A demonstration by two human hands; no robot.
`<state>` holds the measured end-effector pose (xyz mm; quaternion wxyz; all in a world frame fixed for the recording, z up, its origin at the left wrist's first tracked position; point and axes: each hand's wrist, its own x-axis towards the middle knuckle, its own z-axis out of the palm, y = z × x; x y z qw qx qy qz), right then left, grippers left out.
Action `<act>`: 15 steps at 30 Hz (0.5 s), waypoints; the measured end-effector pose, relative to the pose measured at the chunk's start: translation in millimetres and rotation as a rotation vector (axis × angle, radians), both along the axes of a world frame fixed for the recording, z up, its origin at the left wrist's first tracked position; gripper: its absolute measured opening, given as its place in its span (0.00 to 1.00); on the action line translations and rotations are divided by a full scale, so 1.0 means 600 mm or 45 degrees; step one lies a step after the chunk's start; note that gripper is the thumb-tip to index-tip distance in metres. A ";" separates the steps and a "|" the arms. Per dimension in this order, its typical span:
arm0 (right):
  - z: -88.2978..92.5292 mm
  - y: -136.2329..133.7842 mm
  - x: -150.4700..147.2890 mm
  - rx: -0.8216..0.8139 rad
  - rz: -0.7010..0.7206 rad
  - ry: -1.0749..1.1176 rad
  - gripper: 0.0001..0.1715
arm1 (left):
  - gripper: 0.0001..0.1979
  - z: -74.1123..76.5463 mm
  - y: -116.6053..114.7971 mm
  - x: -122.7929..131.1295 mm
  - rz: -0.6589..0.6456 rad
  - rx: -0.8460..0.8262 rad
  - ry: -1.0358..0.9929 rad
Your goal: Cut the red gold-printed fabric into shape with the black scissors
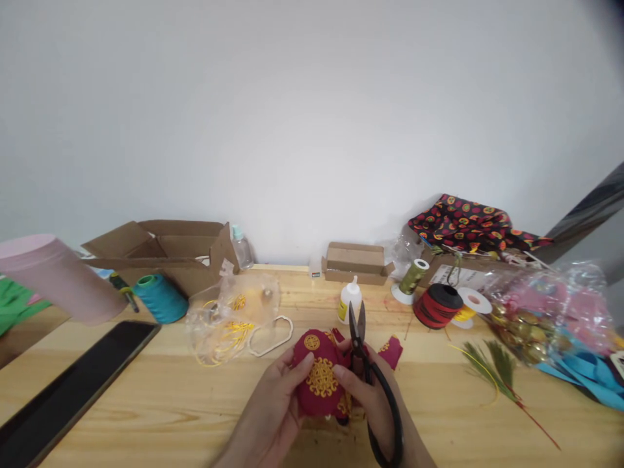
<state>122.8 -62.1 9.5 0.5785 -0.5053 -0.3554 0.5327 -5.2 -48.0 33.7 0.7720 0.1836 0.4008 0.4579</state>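
Observation:
Between my two hands is a piece of dark red fabric with gold embroidered patterns. My left hand grips its left side, the thumb lying on top. My right hand pinches the fabric's right side with the thumb and also carries black-handled scissors, their blades slightly apart and pointing away from me. A smaller red and gold scrap shows just beyond my right hand. Close by stand a white glue bottle and, to the left, a cream-coloured loop.
A dark phone-like slab, a teal thread cone and a cardboard box are at left. At right are a red cord spool, green tassels, a plastic bag of gold bells and blue ribbon.

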 end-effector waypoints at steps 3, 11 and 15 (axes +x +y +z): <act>-0.007 -0.004 -0.002 0.009 0.004 0.042 0.19 | 0.23 -0.002 0.000 0.000 0.001 0.060 0.009; -0.023 -0.008 -0.004 0.046 0.074 0.488 0.16 | 0.26 0.012 -0.001 0.002 0.017 0.046 0.126; -0.037 -0.020 -0.005 0.013 0.072 0.494 0.20 | 0.27 0.023 0.001 -0.002 -0.004 -0.015 0.174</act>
